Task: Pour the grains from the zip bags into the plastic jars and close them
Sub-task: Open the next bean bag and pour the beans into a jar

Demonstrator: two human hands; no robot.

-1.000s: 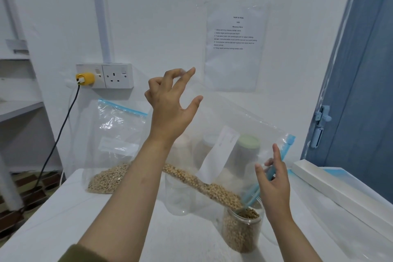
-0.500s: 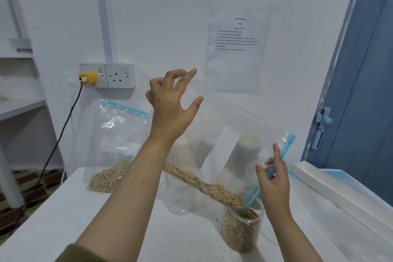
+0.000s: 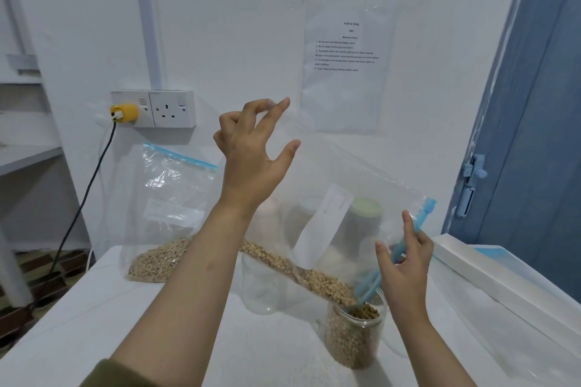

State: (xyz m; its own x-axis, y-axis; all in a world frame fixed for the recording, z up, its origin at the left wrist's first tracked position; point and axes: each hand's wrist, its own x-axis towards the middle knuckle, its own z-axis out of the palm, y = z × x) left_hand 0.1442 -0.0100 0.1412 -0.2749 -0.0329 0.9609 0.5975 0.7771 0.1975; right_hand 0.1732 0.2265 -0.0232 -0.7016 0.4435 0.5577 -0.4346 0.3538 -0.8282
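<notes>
The clear plastic zip bag with a blue seal strip (image 3: 355,207) is held tilted over the white table (image 3: 78,324), its open mouth dipped into the transparent plastic jar of tan grains (image 3: 353,336), which stands uncapped near the table's front. The left hand (image 3: 251,163) pinches the bag's raised bottom corner between thumb and fingertips, remaining fingers spread. The right hand (image 3: 405,261) holds the blue strip at the mouth with fingers lightly curled. Judged: the film is thin, limp and slippery, and the grains sliding along the lower fold shift the weight, so corner and seal strip are the sound holds. A second, empty clear jar (image 3: 262,286) stands behind the bag; another zip bag of grains (image 3: 163,223) leans by the wall. Items seen through the film, including a green-topped container (image 3: 366,214), are indistinct; no jar lids can be identified.
</notes>
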